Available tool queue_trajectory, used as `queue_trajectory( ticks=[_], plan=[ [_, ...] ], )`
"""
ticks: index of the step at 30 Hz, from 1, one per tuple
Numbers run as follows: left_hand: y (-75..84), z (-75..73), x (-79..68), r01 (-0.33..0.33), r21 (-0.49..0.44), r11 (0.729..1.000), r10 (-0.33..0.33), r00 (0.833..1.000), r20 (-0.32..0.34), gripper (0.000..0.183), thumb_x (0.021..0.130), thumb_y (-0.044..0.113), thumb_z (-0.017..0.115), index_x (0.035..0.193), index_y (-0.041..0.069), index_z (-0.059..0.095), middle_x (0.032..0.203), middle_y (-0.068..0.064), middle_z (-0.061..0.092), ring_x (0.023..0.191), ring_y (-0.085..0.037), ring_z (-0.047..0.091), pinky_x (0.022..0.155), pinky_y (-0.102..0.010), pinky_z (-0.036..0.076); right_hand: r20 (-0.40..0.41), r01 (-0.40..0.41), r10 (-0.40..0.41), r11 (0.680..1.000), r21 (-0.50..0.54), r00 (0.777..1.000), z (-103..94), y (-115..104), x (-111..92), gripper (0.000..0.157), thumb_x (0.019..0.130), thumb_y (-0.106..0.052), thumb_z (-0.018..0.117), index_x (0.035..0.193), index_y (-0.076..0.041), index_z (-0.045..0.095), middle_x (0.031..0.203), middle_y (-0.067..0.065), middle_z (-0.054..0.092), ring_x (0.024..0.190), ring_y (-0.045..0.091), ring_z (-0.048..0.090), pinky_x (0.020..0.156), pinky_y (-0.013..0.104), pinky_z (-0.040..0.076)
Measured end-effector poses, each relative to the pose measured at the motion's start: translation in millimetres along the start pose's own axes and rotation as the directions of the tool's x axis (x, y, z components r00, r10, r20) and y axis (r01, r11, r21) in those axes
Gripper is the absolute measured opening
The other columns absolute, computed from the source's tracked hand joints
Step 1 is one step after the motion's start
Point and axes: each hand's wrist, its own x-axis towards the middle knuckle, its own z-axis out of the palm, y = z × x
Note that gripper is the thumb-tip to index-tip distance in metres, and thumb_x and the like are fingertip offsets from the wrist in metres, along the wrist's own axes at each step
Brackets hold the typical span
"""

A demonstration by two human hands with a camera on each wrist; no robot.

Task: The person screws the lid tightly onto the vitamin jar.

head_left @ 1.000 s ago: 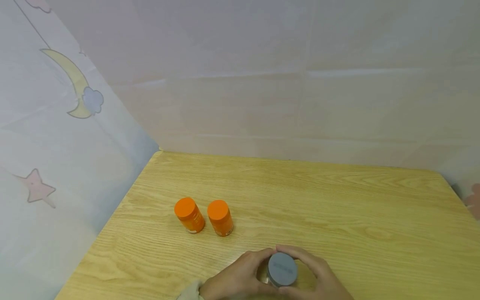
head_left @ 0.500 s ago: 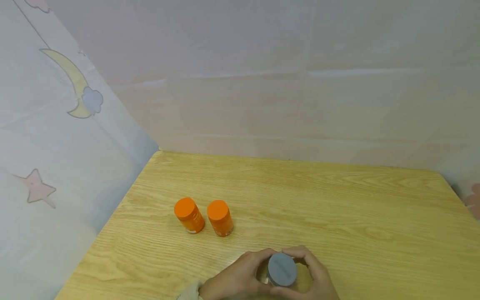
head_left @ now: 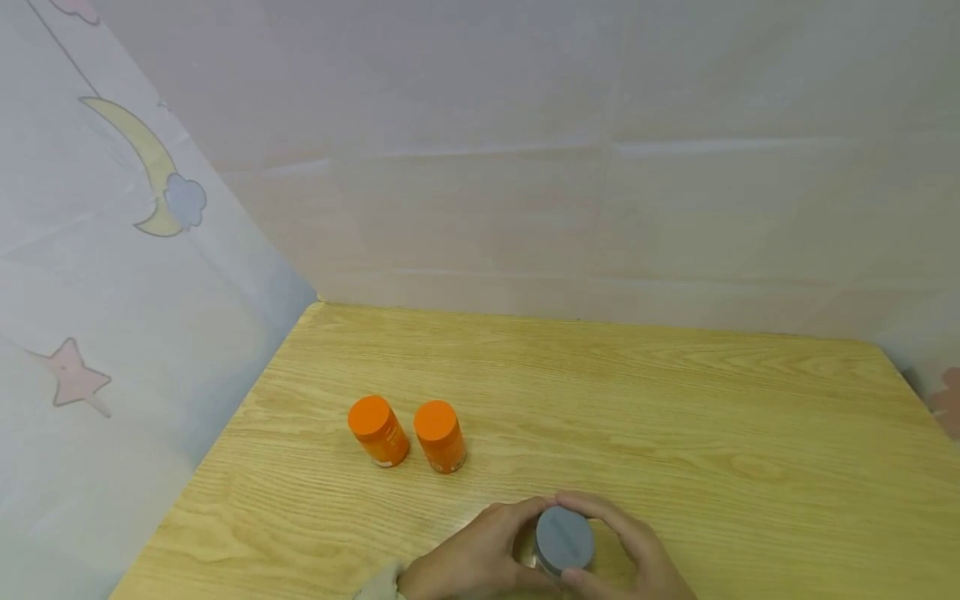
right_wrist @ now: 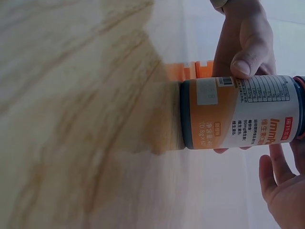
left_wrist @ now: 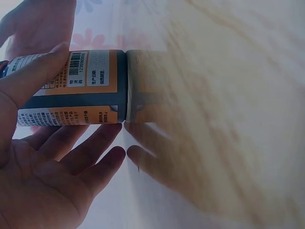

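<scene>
A pill bottle (right_wrist: pixel 255 112) with an orange and white printed label stands upright on the table, its dark base touching the wood. In the head view its round grey lid (head_left: pixel 564 540) faces up at the bottom edge. My left hand (head_left: pixel 476 554) grips the bottle's body from the left, and the thumb (left_wrist: pixel 35 76) lies across the label in the left wrist view. My right hand (head_left: pixel 637 546) holds the lid's rim between thumb and fingers from the right. Much of the bottle's body is hidden in the head view.
Two orange bottles, a left one (head_left: pixel 378 431) and a right one (head_left: pixel 440 436), stand side by side, farther back and left of my hands. The wooden table (head_left: pixel 675 400) ends at a pale cloth backdrop (head_left: pixel 480 208) behind and on the left.
The raised marking on the lid has turned from level to a steep slant. My right fingers shifted left on the rim, then back. The left hand and orange bottles stayed put.
</scene>
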Motion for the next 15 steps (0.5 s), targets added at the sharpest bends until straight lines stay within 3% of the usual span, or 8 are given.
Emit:
queue_trajectory(
  ticks=[5,10,15],
  plan=[
    [-0.2,0.0,-0.2,0.057,0.006,0.998,-0.057,0.998,-0.002,0.054,0.087,0.039,0.076,0.135,0.035,0.052,0.125,0.023,0.061,0.11,0.005,0.055,0.097,-0.02,0.045,-0.069,-0.052,0.051,0.999,-0.013,0.996,4.9,-2.1,0.1,0.069,0.069,0.011,0.082,0.13,-0.004,0.054,0.125,0.006,0.064,0.115,0.008,0.058,0.1,0.019,0.042],
    [-0.6,-0.1,-0.2,0.087,0.027,0.996,-0.087,0.996,-0.014,0.049,0.086,0.039,0.076,0.13,0.033,0.056,0.123,0.022,0.062,0.11,0.006,0.054,0.097,-0.02,0.045,-0.122,-0.022,0.018,0.999,-0.026,0.992,10.4,-1.5,1.4,0.075,0.061,0.01,0.087,0.127,0.003,0.051,0.123,0.007,0.062,0.113,0.008,0.057,0.098,0.02,0.044],
    [-1.2,0.0,1.1,0.082,0.03,0.996,-0.081,0.997,-0.01,0.052,0.086,0.036,0.077,0.133,0.034,0.055,0.126,0.023,0.061,0.114,0.006,0.053,0.1,-0.022,0.044,-0.073,-0.052,0.045,0.995,-0.089,0.996,8.6,-2.0,1.8,0.086,0.067,0.003,0.086,0.142,-0.001,0.044,0.138,0.003,0.057,0.123,0.005,0.051,0.099,0.021,0.043]
  ],
)
